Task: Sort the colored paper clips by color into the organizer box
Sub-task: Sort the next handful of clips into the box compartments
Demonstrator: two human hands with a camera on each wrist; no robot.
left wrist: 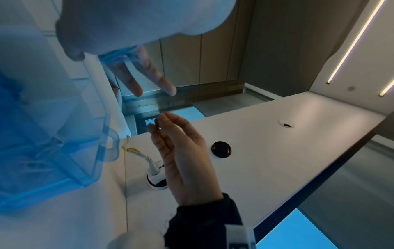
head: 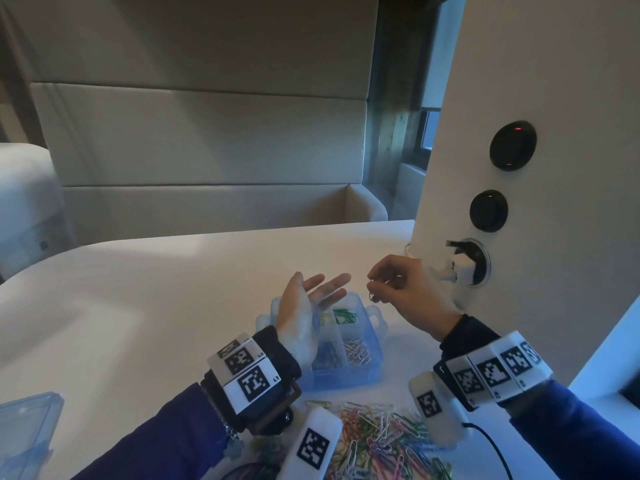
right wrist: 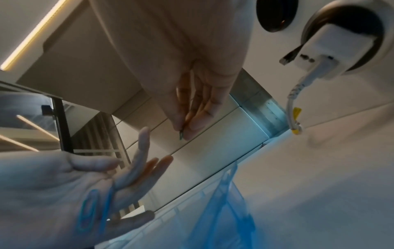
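Observation:
The blue translucent organizer box [head: 375, 358] stands on the white table, with green clips [head: 344, 316], white clips [head: 356, 351] and blue clips [head: 323, 358] in separate compartments. My left hand [head: 311, 299] hovers over the box, palm up with straight fingers, and blue paper clips [right wrist: 89, 210] lie on its palm. My right hand [head: 377, 285] is raised just right of the box and pinches a dark green clip [head: 372, 294] between thumb and fingertips [right wrist: 187, 133]. A heap of mixed coloured clips [head: 381, 438] lies near the table's front edge.
A white pillar [head: 519, 98] with round black sockets and a plugged-in white adapter [head: 464, 266] rises right behind my right hand. A clear blue lid [head: 24, 424] lies at the front left. A padded bench stands beyond the table.

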